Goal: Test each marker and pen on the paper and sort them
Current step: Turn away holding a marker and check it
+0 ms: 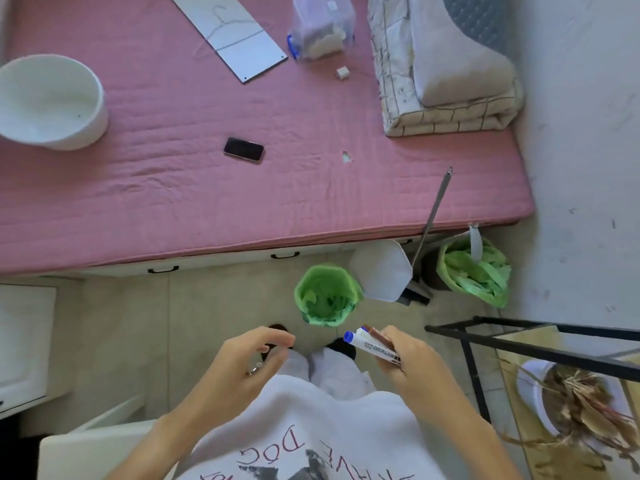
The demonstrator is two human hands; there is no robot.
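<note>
Head view: right hand grips a cylindrical white whiteboard marker; left hand loosely curled, holding nothing.

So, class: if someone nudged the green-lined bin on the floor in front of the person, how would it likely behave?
The green-lined bin would probably slide or tip easily: it looks small and nearly empty, so likely light. Its thin bag liner looks floppy and would likely crumple if grabbed.

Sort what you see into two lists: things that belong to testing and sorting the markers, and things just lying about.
Part of the job:
whiteboard marker and brown pen, both gripped in the right hand
left hand, holding nothing
green-lined bin, possibly

Lying about:
phone
white bowl
folded blanket
</note>
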